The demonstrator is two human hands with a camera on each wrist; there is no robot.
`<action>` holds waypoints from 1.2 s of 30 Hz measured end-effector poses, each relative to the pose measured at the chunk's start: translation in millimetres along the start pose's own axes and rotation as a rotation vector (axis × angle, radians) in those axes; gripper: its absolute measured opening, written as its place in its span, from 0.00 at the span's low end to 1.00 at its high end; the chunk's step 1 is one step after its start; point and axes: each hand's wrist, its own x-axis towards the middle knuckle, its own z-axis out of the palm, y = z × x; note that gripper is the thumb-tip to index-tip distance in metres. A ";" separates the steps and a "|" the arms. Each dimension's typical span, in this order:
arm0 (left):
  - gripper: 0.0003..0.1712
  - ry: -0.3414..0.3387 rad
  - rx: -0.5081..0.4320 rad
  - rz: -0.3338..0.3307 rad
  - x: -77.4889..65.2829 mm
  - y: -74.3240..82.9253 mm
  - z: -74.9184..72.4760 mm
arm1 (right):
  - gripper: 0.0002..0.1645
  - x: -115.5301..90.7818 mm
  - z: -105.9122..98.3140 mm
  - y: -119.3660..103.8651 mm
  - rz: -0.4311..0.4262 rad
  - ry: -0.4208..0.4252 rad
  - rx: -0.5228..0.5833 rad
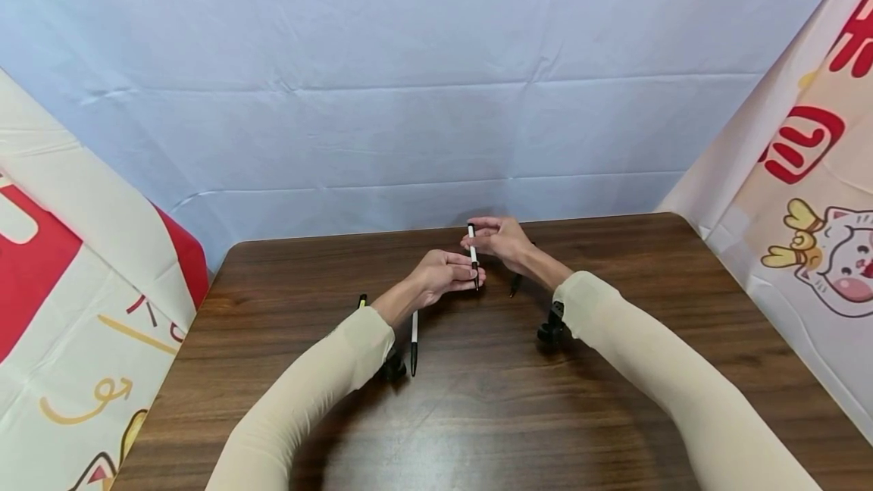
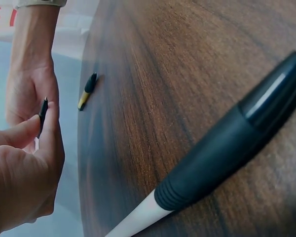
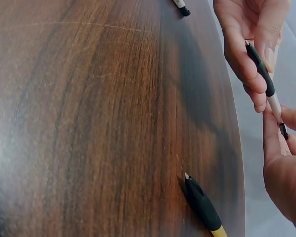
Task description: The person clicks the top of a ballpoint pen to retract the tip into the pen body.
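Note:
Both hands hold one white pen (image 1: 473, 248) with a black grip and black top end, above the far part of the table. My left hand (image 1: 435, 277) pinches it by the black grip, thumb over the fingers; the bare writing tip shows in the right wrist view. At the pen's top end, the fingers and thumb of my right hand (image 1: 503, 239) pinch it near the clip. Below the right wrist lies a yellow pen with a black grip (image 3: 204, 207). A second white pen (image 1: 414, 339) lies beside the left wrist.
Another pen with a yellow part (image 1: 362, 301) lies partly hidden behind the left forearm. The brown wooden table (image 1: 464, 415) ends at a pale cloth backdrop (image 1: 409, 135). Printed cloths (image 1: 805, 248) hang at both sides.

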 end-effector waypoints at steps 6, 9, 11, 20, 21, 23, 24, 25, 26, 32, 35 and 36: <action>0.23 0.003 -0.001 -0.001 -1.1 0.4 0.0 | 0.35 -0.4 1.2 -1.3 0.003 0.007 0.010; 0.23 0.005 0.003 -0.002 -2.3 1.3 0.7 | 0.33 -0.3 1.5 -2.3 -0.005 0.019 0.003; 0.23 0.008 0.008 -0.004 -3.0 2.0 1.3 | 0.32 0.0 1.9 -2.8 -0.010 0.031 -0.002; 0.24 -0.006 0.015 0.002 -4.9 2.0 1.2 | 0.31 -0.2 3.6 -4.4 -0.029 0.037 -0.030; 0.24 -0.005 0.016 0.004 -5.2 2.1 1.0 | 0.31 -0.4 3.9 -4.5 -0.033 0.037 -0.029; 0.23 -0.004 0.016 0.005 -5.8 2.3 0.6 | 0.32 -0.8 4.6 -4.3 -0.038 0.035 -0.021; 0.23 -0.003 0.015 0.004 -6.1 2.2 0.3 | 0.33 -0.8 4.9 -3.8 -0.039 0.034 -0.016; 0.23 -0.002 0.014 0.003 -6.5 2.2 0.1 | 0.34 -1.1 5.1 -3.2 -0.039 0.031 -0.012; 0.23 0.000 0.016 0.000 -6.9 1.9 -0.2 | 0.35 -1.7 5.5 -2.8 -0.039 0.028 -0.006; 0.22 0.006 0.053 -0.022 -9.0 -0.2 -1.8 | 0.38 -5.1 8.0 0.1 -0.019 0.025 0.048; 0.20 0.009 0.076 -0.018 -10.0 -0.3 -2.5 | 0.38 -6.0 9.0 0.9 -0.021 0.023 0.051; 0.20 0.009 0.081 -0.016 -10.5 -0.1 -2.6 | 0.38 -6.4 9.4 0.9 -0.022 0.022 0.048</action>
